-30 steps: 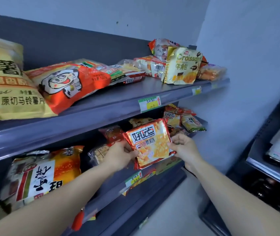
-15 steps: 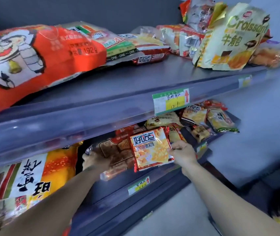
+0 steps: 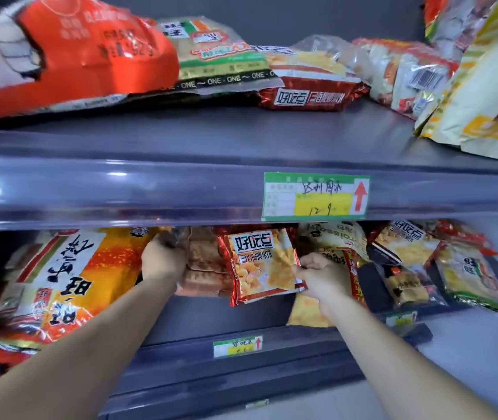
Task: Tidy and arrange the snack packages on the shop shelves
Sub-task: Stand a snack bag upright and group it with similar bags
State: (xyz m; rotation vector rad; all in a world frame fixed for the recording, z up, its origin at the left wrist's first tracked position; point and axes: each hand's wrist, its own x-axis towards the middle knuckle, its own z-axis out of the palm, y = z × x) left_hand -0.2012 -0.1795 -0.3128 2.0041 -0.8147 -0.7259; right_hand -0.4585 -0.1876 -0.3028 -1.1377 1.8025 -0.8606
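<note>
A red and yellow cracker packet (image 3: 261, 265) stands upright on the middle shelf (image 3: 260, 316). My right hand (image 3: 320, 278) pinches its lower right corner. My left hand (image 3: 163, 262) reaches under the upper shelf and grips the top of a brown biscuit pack (image 3: 203, 268) just left of the cracker packet. Its fingertips are partly hidden by the shelf edge above.
A large orange bag (image 3: 59, 286) lies left on the middle shelf; several small packets (image 3: 408, 268) lie right. The upper shelf (image 3: 181, 189) carries a red bag (image 3: 69, 53), a green packet (image 3: 214, 56), a croissant bag (image 3: 490, 95) and a price tag (image 3: 316, 197).
My view moved closer and lower toward the middle shelf. My left hand let go of the cracker packet and moved left onto the brown biscuit pack. The right hand set the packet upright on the shelf.
</note>
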